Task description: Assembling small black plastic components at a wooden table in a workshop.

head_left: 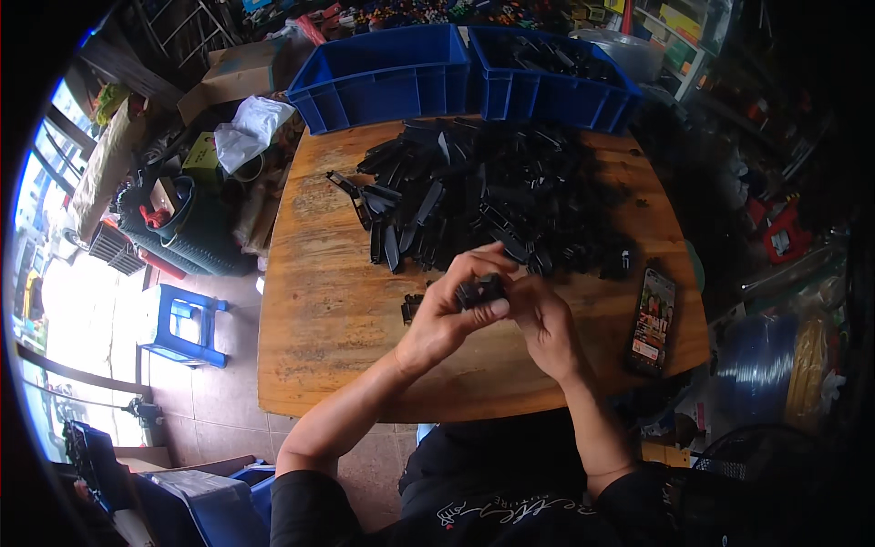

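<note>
A small black plastic part (480,291) is held above the near half of the wooden table (337,360). My left hand (439,319) wraps round it, thumb below and fingers above. My right hand (545,326) has its fingers bent and closed at the part's right end; its fingertips are partly hidden. Just beyond both hands spreads a large heap of black plastic parts (428,205), many long and narrow. A small dark piece (411,308) lies on the wood beside my left wrist.
Two blue crates (387,96) stand at the table's far edge; the right crate (561,98) holds black parts. A phone (653,321) with a lit screen lies at the table's right side. On the floor to the left are a blue stool (182,324) and a white bag (252,134).
</note>
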`<state>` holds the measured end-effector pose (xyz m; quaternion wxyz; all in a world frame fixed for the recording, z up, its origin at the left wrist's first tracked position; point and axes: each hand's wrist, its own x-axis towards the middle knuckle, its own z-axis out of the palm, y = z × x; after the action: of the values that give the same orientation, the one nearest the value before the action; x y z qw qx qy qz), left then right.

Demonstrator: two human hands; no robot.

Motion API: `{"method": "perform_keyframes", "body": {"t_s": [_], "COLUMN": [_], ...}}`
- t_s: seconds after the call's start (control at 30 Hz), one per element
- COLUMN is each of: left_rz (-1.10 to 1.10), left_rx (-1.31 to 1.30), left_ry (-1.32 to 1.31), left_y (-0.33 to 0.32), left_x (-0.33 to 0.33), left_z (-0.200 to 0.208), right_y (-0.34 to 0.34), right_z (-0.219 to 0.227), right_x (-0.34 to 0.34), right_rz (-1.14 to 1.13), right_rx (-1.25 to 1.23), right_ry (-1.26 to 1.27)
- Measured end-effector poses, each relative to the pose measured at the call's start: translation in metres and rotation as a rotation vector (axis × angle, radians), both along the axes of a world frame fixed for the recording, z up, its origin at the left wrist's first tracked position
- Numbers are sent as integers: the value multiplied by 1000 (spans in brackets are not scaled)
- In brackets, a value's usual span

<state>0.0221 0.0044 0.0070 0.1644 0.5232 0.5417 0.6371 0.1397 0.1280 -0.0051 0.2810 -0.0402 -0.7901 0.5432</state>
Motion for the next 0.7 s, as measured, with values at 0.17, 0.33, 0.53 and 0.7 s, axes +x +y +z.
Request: {"method": "perform_keyframes", "body": {"t_s": [0.17, 0.33, 0.53, 0.7], "left_rz": [477, 842, 961, 725], "left_rx": [-50, -772, -847, -367], "left_ry": [-359, 446, 569, 48], "left_y": [-30, -43, -57, -46], "left_x": [-72, -114, -125, -102], "left_z": [10, -28, -27, 3], "right_y": [38, 42, 39, 35], "right_z": [-2, -11, -19, -7], "right_x": [4, 6, 5, 9], "right_rz": [-304, -249, -274, -256], "right_rx": [616, 428, 396, 193], "right_ry": [-175, -161, -96, -136]}}
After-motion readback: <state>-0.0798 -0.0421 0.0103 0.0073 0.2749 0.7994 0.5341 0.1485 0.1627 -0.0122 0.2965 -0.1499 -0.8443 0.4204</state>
